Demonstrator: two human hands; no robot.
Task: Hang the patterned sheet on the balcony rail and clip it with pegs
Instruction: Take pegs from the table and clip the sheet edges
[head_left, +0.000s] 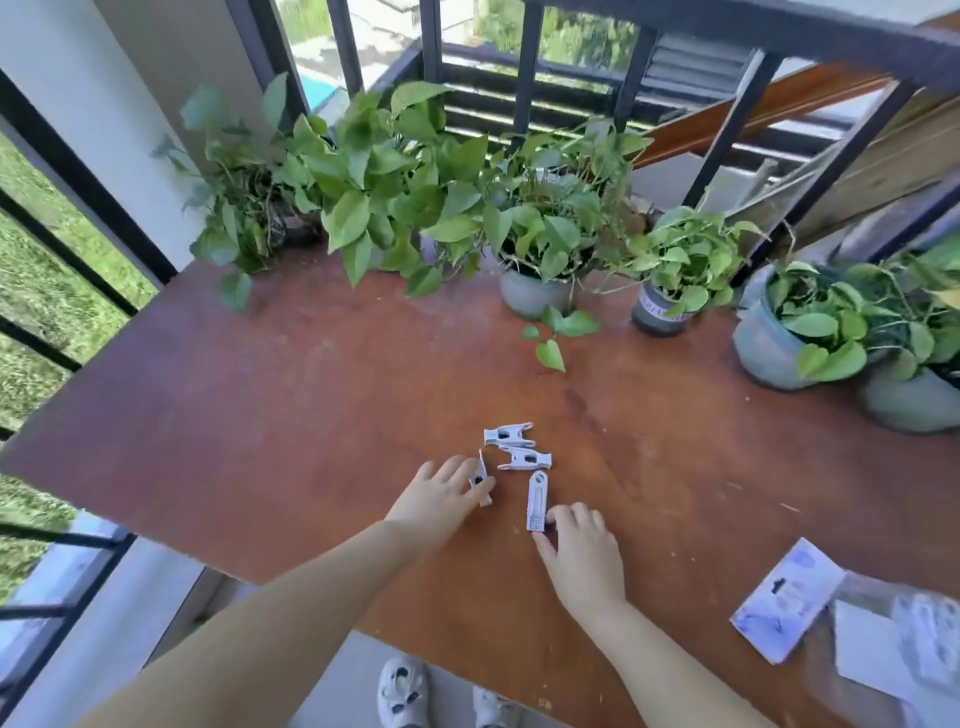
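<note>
Four white plastic pegs lay close together near the middle of a reddish-brown table (260, 374), toward its near edge. The farthest peg (508, 434) lay on its side, pointing roughly left to right, with a dark opening in its middle; just nearer and to its right a second peg (525, 459) lay the same way, the two almost touching. A third peg (536, 500) lay flat, running near to far, with a round hole at its far end and a ribbed grip at its near end. The fourth peg (480, 477) stood on edge under the left hand (440, 496), whose fingers rested on it, curled loosely; whether they had actually pinched it could not be told. The right hand (584, 553) lay palm down with thumb and fingertips touching the near end of the flat peg, not closed around it. The patterned sheet did not appear anywhere in view. Along the far side of the table stood a row of leafy potted plants (545, 228) in grey pots, and behind them rose the dark balcony rail (530, 78) with its upright bars. At the near right corner lay a printed card (789, 597) and clear packaging (904, 644). Below the table edge, two white shoes (402, 691) showed on the floor.
</note>
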